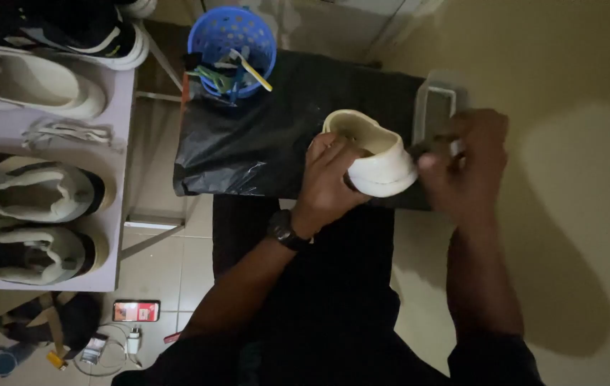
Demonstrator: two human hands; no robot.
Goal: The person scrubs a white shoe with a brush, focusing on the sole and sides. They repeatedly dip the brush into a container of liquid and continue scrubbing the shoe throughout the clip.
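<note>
My left hand (328, 179) grips a white shoe (376, 154) by its side, holding it above a table covered in black plastic (262, 136). A dark watch sits on that wrist. My right hand (466, 161) is closed on a small dark tool, blurred, whose tip touches the shoe's heel end on the right. What kind of tool it is cannot be made out.
A blue basket (232, 50) with brushes stands at the table's back left. A clear plastic tub (437, 104) sits at the back right. A pale shelf (116, 214) on the left carries several shoes and loose laces (69, 131). A phone (136, 310) and cables lie on the tiled floor.
</note>
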